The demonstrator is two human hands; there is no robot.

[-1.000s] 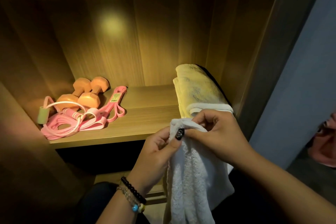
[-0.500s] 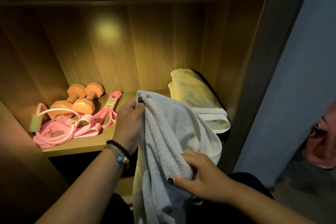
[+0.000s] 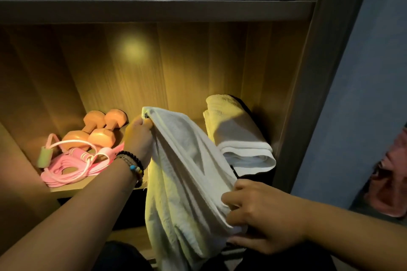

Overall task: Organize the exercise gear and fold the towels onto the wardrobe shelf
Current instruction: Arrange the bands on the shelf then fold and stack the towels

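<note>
Left hand [image 3: 141, 136] pinches the top corner of the white terry towel [image 3: 187, 171], raised in front of the lit wooden wardrobe shelf [image 3: 72, 186]. Right hand [image 3: 262, 215] grips the same towel lower down along its right edge, fingers curled into the fabric. Towel hangs unfolded between the two hands, slanting from upper left to lower right, bottom part drooping below the shelf edge in loose creases.

On the shelf, right side: folded pale yellow-white towel [image 3: 237, 134], lying flat just beside the right wall, fold facing front. Apart from the held towel, though the held one overlaps it in view.

Shelf left side: two orange hex dumbbells [image 3: 97, 130] side by side, angled toward the back wall. In front of them, pink resistance bands [image 3: 66, 171] in a flat heap, with a pink-white skipping rope [image 3: 72, 149] with a pale green handle coiled on top, touching the dumbbells' front ends.

Left wrist wears beaded bracelets [image 3: 132, 165], dark beads plus a few coloured ones.

Far right, past the grey-blue wardrobe door [image 3: 352, 94]: pink fabric object [image 3: 389, 182], too partial to identify
</note>
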